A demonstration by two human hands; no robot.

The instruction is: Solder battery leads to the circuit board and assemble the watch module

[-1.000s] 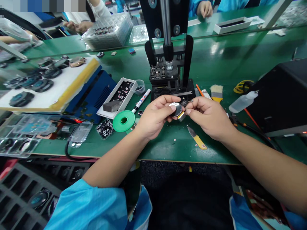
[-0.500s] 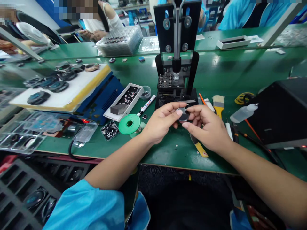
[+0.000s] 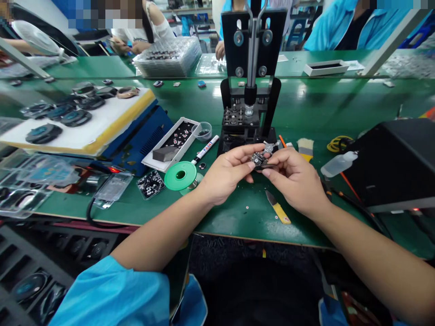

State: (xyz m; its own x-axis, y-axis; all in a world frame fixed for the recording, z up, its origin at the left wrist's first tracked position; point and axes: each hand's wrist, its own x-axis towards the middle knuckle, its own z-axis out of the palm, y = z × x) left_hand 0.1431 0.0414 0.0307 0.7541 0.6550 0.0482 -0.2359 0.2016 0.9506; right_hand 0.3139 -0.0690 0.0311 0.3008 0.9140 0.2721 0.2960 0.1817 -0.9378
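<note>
Between my fingertips, in front of the black press, is a small round watch module (image 3: 258, 159) with its circuit side showing. A silvery flat piece (image 3: 268, 148) stands out at its upper edge; whether it is joined on is unclear. My left hand (image 3: 226, 174) pinches the module's left side with thumb and fingers. At its right side my right hand (image 3: 295, 179) is closed on the rim, thumb below and forefinger above. Below the hands a knife with a yellow handle (image 3: 281, 213) lies on the green bench (image 3: 234, 222).
Behind the hands stands the black press (image 3: 249, 97). To the left are a green solder spool (image 3: 180, 175), a paint marker (image 3: 205, 149), a white parts tray (image 3: 173, 142) and a blue machine (image 3: 136, 140) bearing watch cases. A brush (image 3: 306, 148), bottle (image 3: 340, 164) and black box (image 3: 401, 158) sit right.
The module has been turned over in my fingers: its smooth dark face showed before, now its circuit side and a silvery piece show. Both hands keep their grip. The view has shifted slightly.
</note>
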